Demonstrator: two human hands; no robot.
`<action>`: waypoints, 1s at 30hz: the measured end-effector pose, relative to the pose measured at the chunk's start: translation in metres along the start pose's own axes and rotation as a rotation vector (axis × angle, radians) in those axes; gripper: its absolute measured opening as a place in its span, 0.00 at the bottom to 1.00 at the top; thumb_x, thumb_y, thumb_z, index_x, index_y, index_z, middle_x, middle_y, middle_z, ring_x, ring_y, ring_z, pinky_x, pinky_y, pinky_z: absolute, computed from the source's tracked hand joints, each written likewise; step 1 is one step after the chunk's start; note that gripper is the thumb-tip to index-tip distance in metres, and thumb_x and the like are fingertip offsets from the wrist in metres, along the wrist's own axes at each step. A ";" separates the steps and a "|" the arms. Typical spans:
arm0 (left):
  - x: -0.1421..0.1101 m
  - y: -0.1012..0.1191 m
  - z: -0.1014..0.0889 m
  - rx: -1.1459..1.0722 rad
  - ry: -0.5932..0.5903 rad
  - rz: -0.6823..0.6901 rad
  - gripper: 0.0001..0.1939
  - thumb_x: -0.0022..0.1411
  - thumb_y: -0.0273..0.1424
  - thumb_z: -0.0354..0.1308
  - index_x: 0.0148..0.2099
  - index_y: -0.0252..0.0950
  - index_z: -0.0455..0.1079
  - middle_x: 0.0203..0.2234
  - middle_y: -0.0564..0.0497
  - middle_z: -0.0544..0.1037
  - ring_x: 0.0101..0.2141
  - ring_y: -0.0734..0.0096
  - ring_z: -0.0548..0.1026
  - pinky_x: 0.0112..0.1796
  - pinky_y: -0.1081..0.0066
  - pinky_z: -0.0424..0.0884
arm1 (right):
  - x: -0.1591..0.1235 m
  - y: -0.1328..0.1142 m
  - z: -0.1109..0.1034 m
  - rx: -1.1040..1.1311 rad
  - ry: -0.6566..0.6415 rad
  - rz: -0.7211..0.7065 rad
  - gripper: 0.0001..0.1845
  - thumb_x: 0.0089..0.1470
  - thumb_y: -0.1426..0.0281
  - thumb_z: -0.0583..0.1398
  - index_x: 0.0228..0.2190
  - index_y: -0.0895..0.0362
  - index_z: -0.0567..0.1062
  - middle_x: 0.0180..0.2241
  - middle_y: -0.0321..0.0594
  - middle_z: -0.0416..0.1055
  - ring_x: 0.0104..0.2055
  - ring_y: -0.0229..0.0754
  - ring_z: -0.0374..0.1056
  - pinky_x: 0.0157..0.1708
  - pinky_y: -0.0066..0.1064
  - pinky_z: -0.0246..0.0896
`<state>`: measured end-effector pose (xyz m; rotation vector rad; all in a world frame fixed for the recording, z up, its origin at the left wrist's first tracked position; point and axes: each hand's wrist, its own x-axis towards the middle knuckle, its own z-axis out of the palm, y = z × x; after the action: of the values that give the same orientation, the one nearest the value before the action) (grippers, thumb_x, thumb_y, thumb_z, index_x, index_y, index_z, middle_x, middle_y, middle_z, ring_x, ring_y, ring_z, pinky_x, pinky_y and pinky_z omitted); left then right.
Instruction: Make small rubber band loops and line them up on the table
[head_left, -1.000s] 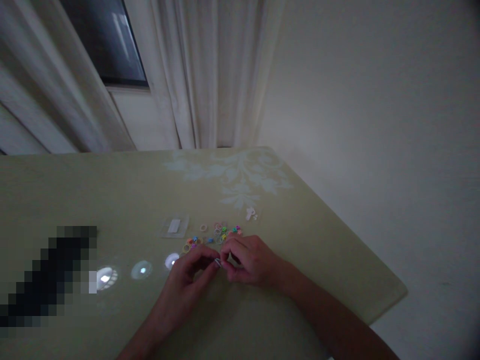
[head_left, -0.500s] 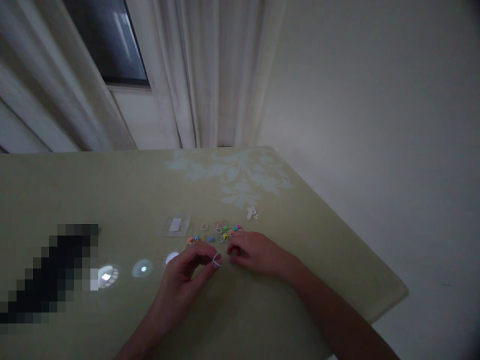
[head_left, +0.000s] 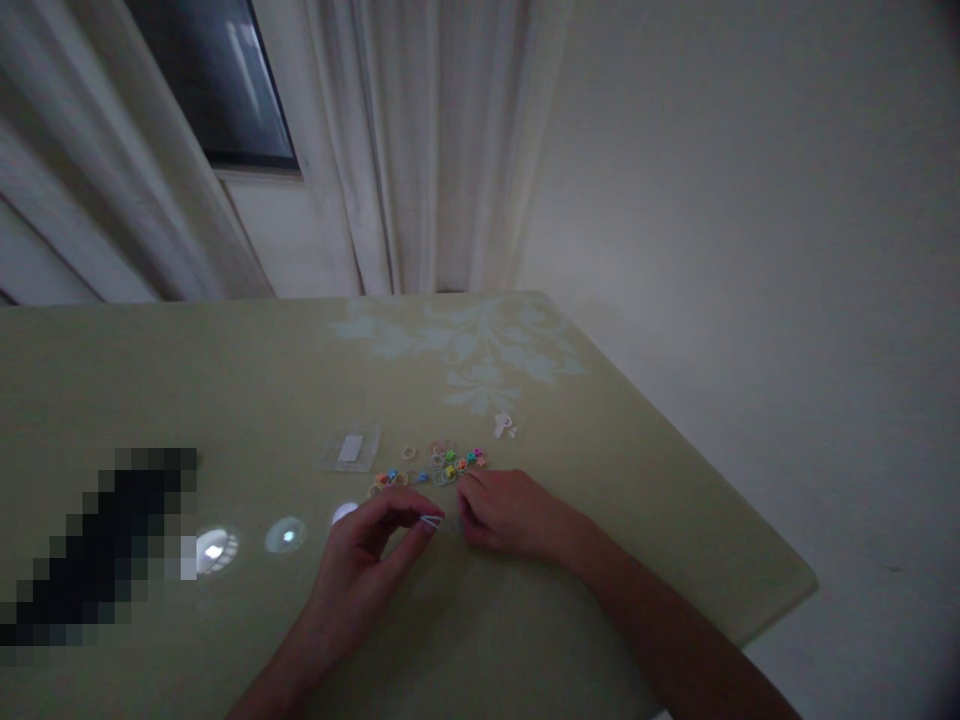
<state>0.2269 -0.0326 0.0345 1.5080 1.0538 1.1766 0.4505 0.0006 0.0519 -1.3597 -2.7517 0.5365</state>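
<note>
Between the thumb and index fingertip of my left hand [head_left: 367, 545] is pinched a thin, pale elastic band [head_left: 431, 521], its narrow loop sticking out to the right. My right hand [head_left: 514, 512] is a little further right, fingers curled inward and apart from the band; what they hold, if anything, is hidden. Just beyond both hands lie small colourful beads [head_left: 451, 470] in green, yellow, orange, blue and purple, mixed with several thin rings. One pale ring [head_left: 409, 453] rests slightly apart from them.
A clear plastic bag [head_left: 364, 455] with a white label lies left of the beads. Small white pieces [head_left: 504, 427] sit behind them on the right. The pale green table [head_left: 247, 400] meets a wall at its right edge. A pixelated dark shape covers the left side.
My right hand has drawn off to the right, away from the band both hands were touching, and its fingers have curled in. My left hand still pinches the band, whose loop now looks flatter.
</note>
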 end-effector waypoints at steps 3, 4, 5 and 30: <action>0.000 -0.001 0.000 -0.003 0.000 -0.005 0.02 0.62 0.32 0.67 0.37 0.40 0.80 0.31 0.52 0.83 0.34 0.69 0.81 0.37 0.73 0.79 | -0.002 0.001 -0.006 0.260 0.104 -0.025 0.03 0.59 0.75 0.62 0.36 0.56 0.72 0.35 0.38 0.74 0.34 0.40 0.68 0.39 0.31 0.63; 0.000 -0.001 0.000 0.001 -0.003 -0.008 0.01 0.62 0.32 0.67 0.37 0.40 0.80 0.30 0.52 0.83 0.33 0.69 0.81 0.36 0.73 0.78 | -0.002 0.001 -0.007 0.377 0.129 -0.039 0.05 0.57 0.76 0.63 0.35 0.56 0.72 0.32 0.35 0.73 0.33 0.38 0.68 0.39 0.29 0.63; 0.000 -0.001 0.000 0.007 -0.009 -0.013 0.02 0.61 0.32 0.67 0.36 0.40 0.80 0.30 0.52 0.83 0.33 0.69 0.81 0.36 0.73 0.78 | -0.002 0.001 -0.008 0.491 0.150 -0.051 0.05 0.56 0.77 0.64 0.34 0.56 0.73 0.30 0.33 0.72 0.31 0.36 0.67 0.37 0.28 0.63; 0.000 -0.005 0.001 0.130 -0.097 -0.008 0.04 0.67 0.33 0.64 0.41 0.41 0.80 0.34 0.52 0.84 0.35 0.67 0.82 0.39 0.70 0.77 | -0.008 -0.009 -0.010 0.792 0.421 -0.188 0.07 0.57 0.67 0.70 0.33 0.56 0.79 0.30 0.35 0.77 0.31 0.36 0.69 0.34 0.28 0.66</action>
<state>0.2273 -0.0315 0.0291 1.6433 1.0865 1.0352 0.4499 -0.0077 0.0650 -0.8736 -1.9544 1.0300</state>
